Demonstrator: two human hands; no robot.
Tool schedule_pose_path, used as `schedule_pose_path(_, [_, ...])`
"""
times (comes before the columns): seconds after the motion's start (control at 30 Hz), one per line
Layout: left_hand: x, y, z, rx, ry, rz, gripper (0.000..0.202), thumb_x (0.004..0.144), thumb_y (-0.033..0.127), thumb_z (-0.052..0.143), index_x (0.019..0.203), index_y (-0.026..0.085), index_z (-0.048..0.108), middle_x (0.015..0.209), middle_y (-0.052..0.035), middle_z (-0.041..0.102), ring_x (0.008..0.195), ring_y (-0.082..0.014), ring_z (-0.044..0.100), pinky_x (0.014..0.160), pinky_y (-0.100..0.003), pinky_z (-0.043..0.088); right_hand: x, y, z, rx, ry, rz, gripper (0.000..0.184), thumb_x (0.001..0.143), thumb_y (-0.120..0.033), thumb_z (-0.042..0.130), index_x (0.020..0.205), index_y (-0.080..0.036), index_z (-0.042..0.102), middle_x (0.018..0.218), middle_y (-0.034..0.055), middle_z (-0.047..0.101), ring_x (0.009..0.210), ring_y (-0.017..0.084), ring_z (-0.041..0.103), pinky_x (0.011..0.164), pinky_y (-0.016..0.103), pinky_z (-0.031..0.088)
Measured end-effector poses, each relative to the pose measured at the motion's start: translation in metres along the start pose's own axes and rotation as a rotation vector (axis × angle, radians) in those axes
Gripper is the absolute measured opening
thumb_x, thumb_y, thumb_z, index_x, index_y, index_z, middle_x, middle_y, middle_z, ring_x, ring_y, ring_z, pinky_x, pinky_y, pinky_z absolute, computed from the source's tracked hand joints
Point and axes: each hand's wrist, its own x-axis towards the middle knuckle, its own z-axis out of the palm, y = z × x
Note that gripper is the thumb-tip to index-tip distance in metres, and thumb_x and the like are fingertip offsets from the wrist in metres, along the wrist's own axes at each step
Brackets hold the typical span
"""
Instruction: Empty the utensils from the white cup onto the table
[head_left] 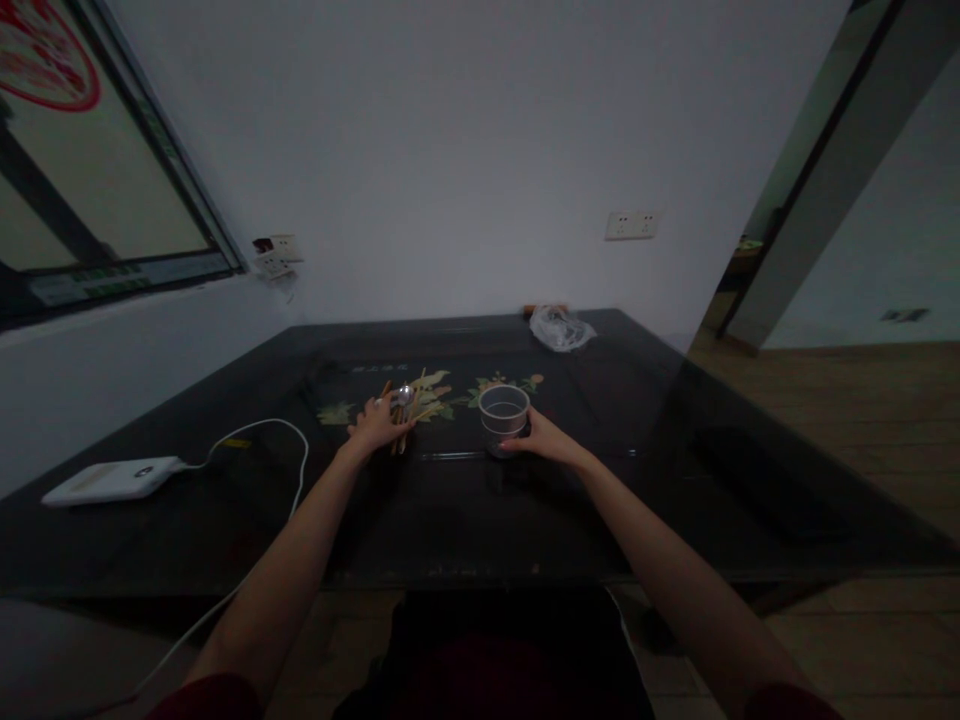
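Note:
My left hand is closed over a loose bundle of chopsticks lying on the dark table. Among them shows the shiny bowl of a metal spoon; my fingers hide part of the bundle. To the right, my right hand grips the side of a round, grey, see-through-looking cup. Its thumb lies across the front of the cup and the other fingers are behind it. The cup is upright with its mouth facing up, and its base appears to be on or just above the tabletop.
The dark glossy table has a printed flower pattern and meets the wall at the back. A crumpled clear plastic bag lies at its far edge. At left is a white power bank with a white cable running under my left forearm.

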Motion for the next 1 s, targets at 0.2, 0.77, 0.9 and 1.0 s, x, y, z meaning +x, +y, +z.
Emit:
schedule_pose_path(0.2, [0.001,-0.002,0.002,0.030,0.048,-0.008,0.081,0.073,0.053,0.057,0.143,0.026,0.025,0.141,-0.0198,0.035,0.120,-0.0447,0.043,0.092,-0.055,0.039,0.002,0.005,0.000,0.034,-0.006,0.017,0.089,0.053,-0.028,0.083,0.131,-0.015,0.041,0.130,0.0149,0.053,0.121,0.025,0.050,0.107,0.042,0.033])
schedule_pose_path(0.77, [-0.006,0.016,-0.017,-0.127,0.242,0.279,0.043,0.085,0.038,0.049,0.124,0.021,0.053,0.131,-0.0107,0.050,0.122,-0.0283,0.043,0.101,-0.042,0.036,0.002,0.008,-0.004,0.036,-0.046,0.008,0.093,0.048,-0.027,0.085,0.129,-0.013,0.041,0.131,0.0156,0.051,0.122,0.026,0.048,0.108,0.042,0.032])
schedule_pose_path(0.9, [-0.025,0.049,-0.006,-0.407,0.133,0.651,0.041,0.084,0.032,0.051,0.123,0.019,0.051,0.128,-0.0089,0.054,0.120,-0.0220,0.048,0.103,-0.037,0.037,0.002,0.007,-0.011,-0.009,-0.045,0.047,0.088,0.047,-0.023,0.084,0.125,-0.015,0.045,0.128,0.0143,0.054,0.117,0.026,0.052,0.104,0.043,0.037])
schedule_pose_path(1.0, [-0.046,0.076,0.005,-0.563,-0.068,0.760,0.062,0.075,0.038,0.065,0.130,0.018,0.045,0.134,-0.0130,0.049,0.122,-0.0247,0.048,0.102,-0.040,0.038,0.003,0.009,-0.016,-0.019,-0.049,0.096,0.080,0.048,-0.021,0.083,0.120,-0.016,0.049,0.121,0.0134,0.058,0.107,0.026,0.058,0.097,0.044,0.044])
